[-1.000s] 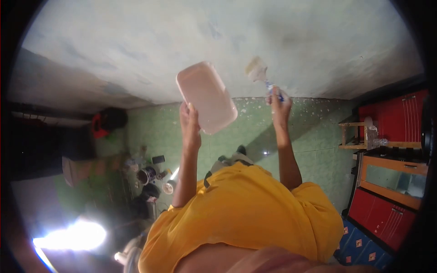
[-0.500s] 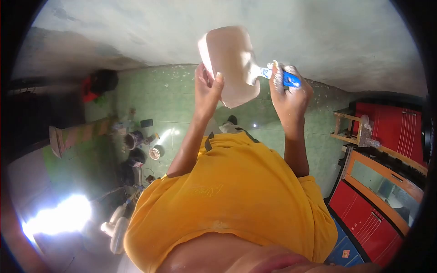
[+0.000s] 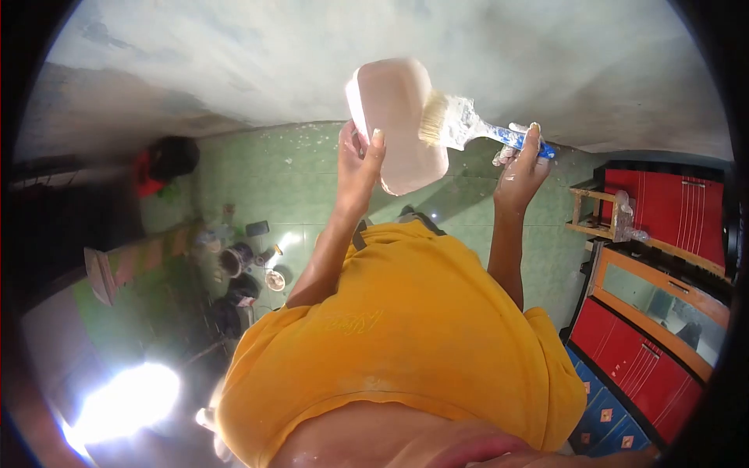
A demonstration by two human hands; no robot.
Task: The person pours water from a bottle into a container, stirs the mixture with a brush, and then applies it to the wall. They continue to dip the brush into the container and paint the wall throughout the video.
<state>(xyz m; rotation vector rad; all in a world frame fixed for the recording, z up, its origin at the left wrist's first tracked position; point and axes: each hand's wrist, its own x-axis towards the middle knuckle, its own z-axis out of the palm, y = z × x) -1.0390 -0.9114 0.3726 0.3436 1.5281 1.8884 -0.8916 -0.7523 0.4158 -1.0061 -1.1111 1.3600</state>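
Observation:
A pale rectangular container (image 3: 394,125) with rounded corners is held by its lower left side in my left hand (image 3: 360,168), thumb over the rim. My right hand (image 3: 521,168) grips the blue handle of a wide paintbrush (image 3: 460,122), its fingers spotted with white. The brush's pale bristles point left and overlap the container's right edge; whether they touch it I cannot tell. White paint covers the brush's metal band and part of the handle.
Ahead is a whitish, patchy wall (image 3: 273,62), meeting a green tiled floor (image 3: 312,187). Small pots (image 3: 236,260) and a phone-like dark object (image 3: 257,228) lie on the floor at left. Red cabinets (image 3: 636,363) and a wooden stool (image 3: 593,212) stand at right.
My right hand has moved right with the brush, so its bristles now show at the container's edge instead of inside it. The container sits slightly lower in view.

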